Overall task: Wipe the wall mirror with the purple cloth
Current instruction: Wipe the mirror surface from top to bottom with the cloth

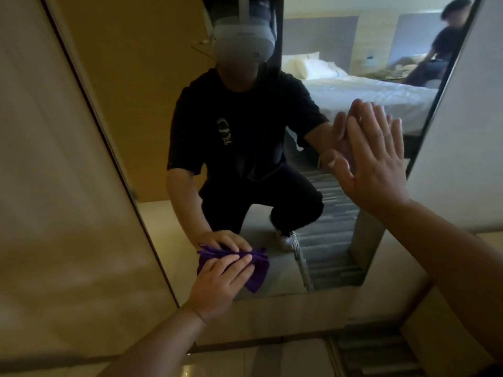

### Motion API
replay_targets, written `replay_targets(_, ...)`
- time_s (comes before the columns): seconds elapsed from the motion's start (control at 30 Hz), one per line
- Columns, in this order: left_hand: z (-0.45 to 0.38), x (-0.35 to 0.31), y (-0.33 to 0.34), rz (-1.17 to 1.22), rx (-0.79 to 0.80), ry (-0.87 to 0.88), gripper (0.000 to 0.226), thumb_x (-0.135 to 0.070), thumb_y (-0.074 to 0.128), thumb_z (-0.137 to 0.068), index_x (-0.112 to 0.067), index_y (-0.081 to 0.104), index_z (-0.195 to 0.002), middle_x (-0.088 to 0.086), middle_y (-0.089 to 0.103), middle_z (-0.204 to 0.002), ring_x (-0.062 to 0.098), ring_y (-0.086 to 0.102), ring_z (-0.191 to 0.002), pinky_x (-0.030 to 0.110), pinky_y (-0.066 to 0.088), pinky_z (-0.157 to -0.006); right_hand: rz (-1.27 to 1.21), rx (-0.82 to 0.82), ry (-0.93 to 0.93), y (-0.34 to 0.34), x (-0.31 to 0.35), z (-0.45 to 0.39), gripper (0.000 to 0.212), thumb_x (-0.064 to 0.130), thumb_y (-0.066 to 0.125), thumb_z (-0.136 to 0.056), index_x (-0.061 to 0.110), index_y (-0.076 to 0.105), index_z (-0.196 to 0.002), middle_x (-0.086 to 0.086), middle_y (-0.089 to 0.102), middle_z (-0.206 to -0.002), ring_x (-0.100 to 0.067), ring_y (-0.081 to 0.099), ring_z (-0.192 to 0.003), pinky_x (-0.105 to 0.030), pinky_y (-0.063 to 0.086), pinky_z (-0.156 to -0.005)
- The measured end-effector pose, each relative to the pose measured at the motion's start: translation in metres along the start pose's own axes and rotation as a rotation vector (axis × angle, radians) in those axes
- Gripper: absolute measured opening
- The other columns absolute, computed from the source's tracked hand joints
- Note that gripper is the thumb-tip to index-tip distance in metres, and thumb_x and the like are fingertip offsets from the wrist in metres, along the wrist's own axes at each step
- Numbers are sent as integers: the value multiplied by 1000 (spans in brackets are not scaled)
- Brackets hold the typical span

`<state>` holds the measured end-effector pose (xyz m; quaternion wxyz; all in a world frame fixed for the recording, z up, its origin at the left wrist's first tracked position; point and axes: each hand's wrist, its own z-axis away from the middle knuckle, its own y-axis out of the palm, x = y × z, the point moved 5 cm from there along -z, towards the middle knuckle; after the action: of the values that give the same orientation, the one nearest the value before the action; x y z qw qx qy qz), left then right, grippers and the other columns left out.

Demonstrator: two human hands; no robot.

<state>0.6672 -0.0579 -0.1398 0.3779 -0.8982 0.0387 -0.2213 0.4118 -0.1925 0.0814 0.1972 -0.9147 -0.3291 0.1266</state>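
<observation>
The tall wall mirror (152, 137) fills the middle of the head view, tilted in frame, with a thin dark frame. My left hand (217, 287) presses the crumpled purple cloth (258, 270) flat against the glass near the mirror's lower edge, fingers spread over it. My right hand (375, 156) rests open and flat on the glass at the right side, fingers pointing up. The glass reflects me crouching in dark clothes, and both hands.
Beige wall panels (54, 186) flank the mirror on the left and a pale wall (468, 131) on the right. A ledge (272, 319) runs below the mirror's bottom edge. A bed and another person show only as reflections.
</observation>
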Motion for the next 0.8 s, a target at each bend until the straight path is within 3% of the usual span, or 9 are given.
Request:
replay_targets(0.1, -27, 9, -26, 106, -115, -83, 30, -13, 55, -99, -17, 66, -126, 4, 60, -136, 25, 57, -118, 44, 49, -89, 26, 53, 95, -6, -11, 8, 65, 41, 36, -105, 12, 15, -159, -16, 8, -166, -32, 1, -154, -56, 2, -124)
replay_targets(0.23, -97, 25, -99, 134, -355, -104, 29, -7, 64, -95, -9, 66, -124, 10, 63, -131, 29, 57, -112, 46, 50, -89, 32, 71, 93, -10, -24, 16, 62, 41, 33, -105, 9, 22, -157, -19, 11, -165, -31, 1, -153, -58, 5, -123)
replay_targets(0.37, -187, 38, -171, -3, -665, -89, 29, -6, 46, -103, -8, 71, -118, 10, 67, -125, 32, 61, -107, 45, 49, -90, 3, 4, 35, -11, -35, 19, 59, 43, 27, -107, 11, 23, -157, -21, 16, -164, -37, 10, -152, -58, 6, -123)
replay_targets(0.43, -229, 38, -184, -83, -738, -67, 27, -5, 50, -101, -8, 71, -118, 10, 67, -125, 30, 60, -109, 44, 49, -91, 6, -64, -4, -14, -42, 23, 56, 39, 27, -108, 10, 26, -156, -20, 19, -163, -39, 14, -151, -55, 6, -123)
replay_targets(0.6, -261, 22, -144, -192, -637, -98, 31, -2, 52, -100, -5, 64, -128, 15, 56, -141, 35, 50, -133, 49, 33, -115, -31, -121, -117, -5, -63, 23, 49, 24, 38, -108, 4, 35, -153, -23, 27, -160, -41, 21, -150, -60, 13, -122)
replay_targets(0.8, -198, -22, -66, -246, -554, -29, 38, -5, 59, -95, -8, 60, -133, 11, 52, -144, 28, 47, -137, 44, 33, -116, -37, -230, -175, 10, -73, 24, 49, 18, 50, -102, 1, 44, -148, -22, 33, -155, -45, 30, -145, -65, 20, -117)
